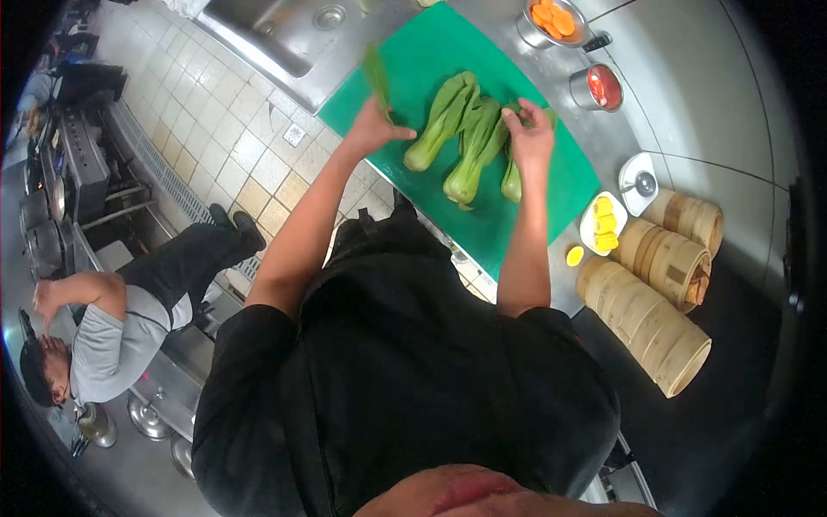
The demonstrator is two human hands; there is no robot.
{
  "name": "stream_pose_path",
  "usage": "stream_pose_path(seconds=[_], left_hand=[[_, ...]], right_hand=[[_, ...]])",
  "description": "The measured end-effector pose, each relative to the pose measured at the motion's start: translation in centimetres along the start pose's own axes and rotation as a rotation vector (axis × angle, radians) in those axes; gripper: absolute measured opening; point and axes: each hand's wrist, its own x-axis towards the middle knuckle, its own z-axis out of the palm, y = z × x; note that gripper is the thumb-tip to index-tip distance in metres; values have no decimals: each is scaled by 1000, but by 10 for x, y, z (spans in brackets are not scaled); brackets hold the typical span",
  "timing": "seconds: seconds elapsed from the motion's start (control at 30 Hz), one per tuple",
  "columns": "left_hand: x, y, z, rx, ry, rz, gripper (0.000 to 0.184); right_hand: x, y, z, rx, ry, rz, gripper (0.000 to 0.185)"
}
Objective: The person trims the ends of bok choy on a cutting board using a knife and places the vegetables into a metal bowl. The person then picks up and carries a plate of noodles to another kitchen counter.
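Three heads of bok choy lie side by side on a green cutting board [413, 52], pale bases toward my body. They are the left bok choy [439, 129], the middle bok choy [469, 164] and the right bok choy [512, 183]. My left hand [372, 129] is closed around a loose green leaf [376, 73], blurred and pointing up, at the board's left edge; its thumb sticks out toward the left head. Over the leafy end of the right head, my right hand [530, 133] has its fingers curled on the leaves, and it hides much of that head.
Beyond the board's left edge is a steel sink [284, 52]. Metal bowls of sliced carrots [551, 21] and red pieces [605, 86] line the wall. A dish of yellow pieces [606, 226] and bamboo steamers [646, 323] stand at right. Another person [129, 336] is at left.
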Motion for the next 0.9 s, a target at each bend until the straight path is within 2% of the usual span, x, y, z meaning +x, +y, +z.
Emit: stream_pose_path(seconds=[0.1, 0.2, 0.27, 0.33, 0.43, 0.57, 0.63, 0.77, 0.9], left_hand=[[2, -18, -5, 253, -14, 148, 107], [-4, -40, 1, 314, 48, 18, 116], [-7, -26, -3, 307, -11, 56, 102], [-5, -29, -7, 292, -15, -22, 85], [0, -42, -9, 69, 133, -32, 63], [1, -65, -10, 70, 221, 98, 47], [-4, -58, -3, 125, 296, 175, 38], [-1, -59, 14, 132, 528, 163, 21], [-2, -55, 18, 305, 576, 187, 18]], right_hand=[[-8, 0, 12, 18, -22, 30, 39], [3, 17, 25, 141, -42, 89, 36], [18, 13, 29, 155, -43, 78, 33], [46, -17, 27, 326, -33, 95, 31], [101, -55, 33, 698, -50, 155, 28], [176, -63, 61, 1070, -163, 338, 24], [199, -65, 75, 1122, -204, 423, 20], [248, -50, 105, 1308, -250, 509, 18], [297, -25, 133, 1324, -206, 521, 20]])
